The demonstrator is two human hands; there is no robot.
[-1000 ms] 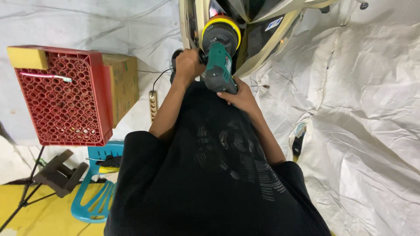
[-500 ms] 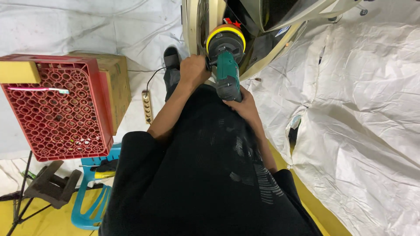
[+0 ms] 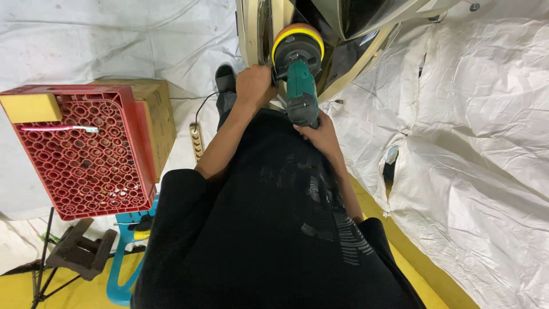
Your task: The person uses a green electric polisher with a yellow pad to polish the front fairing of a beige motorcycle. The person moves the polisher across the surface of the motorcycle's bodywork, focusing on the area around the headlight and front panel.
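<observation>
Nearest the camera: the person's black short-sleeved shirt with a faint grey print (image 3: 286, 229) fills the lower middle of the view. Both bare forearms run forward from it to one teal-bodied handheld polisher with a round yellow-edged pad (image 3: 298, 68). Right hand (image 3: 321, 134) has its fingers clenched round the rear end of the teal body. Left hand (image 3: 254, 86) is wrapped over the side grip just left of the pad head, fingers closed on it. Polisher sits centre top, pad against the cream-coloured curved body panel (image 3: 251, 34), with one dark glossy panel (image 3: 354, 14) above it. Left side: one red plastic lattice crate (image 3: 86, 154) standing on its side, one yellow rectangular sponge block (image 3: 31, 107) at its top corner, one thin white stick-like tool with a green tip (image 3: 57, 129) lying across the lattice. One brown cardboard box (image 3: 157, 114) directly behind the crate, touching it. Below the crate: one blue plastic stool frame (image 3: 123, 263) and one dark tripod-type stand (image 3: 63, 257) on the yellow floor (image 3: 86, 294). One beige multi-socket power strip (image 3: 197, 142) lies between box and left arm; a black cable runs from it. One dark shoe (image 3: 225, 77) beyond it. White crumpled plastic sheeting (image 3: 474, 143) covers right side and backdrop.
</observation>
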